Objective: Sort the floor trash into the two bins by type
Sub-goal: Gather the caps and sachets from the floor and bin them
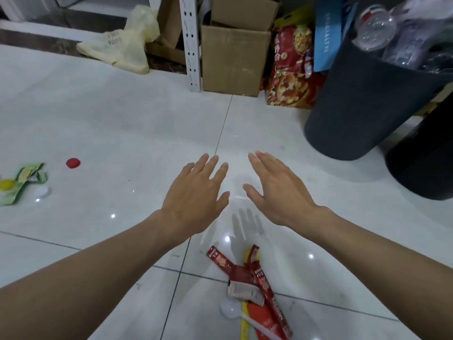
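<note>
My left hand (198,192) and my right hand (274,190) are stretched out side by side over the white tiled floor, palms down, fingers spread, holding nothing. Below them, near the bottom edge, lies a heap of red sachet wrappers (247,276) with a white plastic spoon (230,311) and a yellow strip. At the far left lie a green wrapper (22,182), a yellow cap (6,184), a white cap (42,192) and a red cap (73,163). At the right stand two dark bins: the nearer-left bin (362,106) holds clear plastic bottles (377,28); the second bin (426,163) is cut off by the frame.
A cardboard box (232,60) and a white metal shelf post (191,42) stand at the back. A red snack bag (291,69) leans between box and bin. A pale yellow plastic bag (122,47) lies at the back left.
</note>
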